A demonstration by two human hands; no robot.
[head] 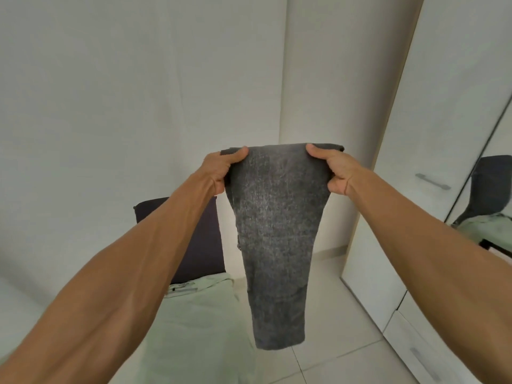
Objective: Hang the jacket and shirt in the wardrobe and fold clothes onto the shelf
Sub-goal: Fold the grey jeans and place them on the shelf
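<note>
It was a plain room with white walls (138, 79) and a pale tiled floor (332, 342). Nearest the camera, two bare forearms reached forward and slightly up. Below them a pale green garment (199, 322) lay spread over the seat of a chair.

At the ends of the arms both hands held the grey trousers (277, 231) up in the air, clear of the chair and the floor. The left hand (221, 169) gripped the top left corner and the right hand (331, 173) the top right corner. Each thumb lay across the near face of the cloth, with the fingers curled behind it.

The trousers, of faded denim-like cloth, hung with their long axis vertical. The wide upper edge ran level between the two hands. The cloth narrowed downward, and its lower end pointed at the floor. That end hung just to the right of the green garment.

Behind the left forearm stood the chair's dark backrest (207, 245). Further right was a white wardrobe (432, 106) with a grey drawer handle (432, 181). A mirror panel (498, 128) at the right edge reflected the chair and the green cloth.
</note>
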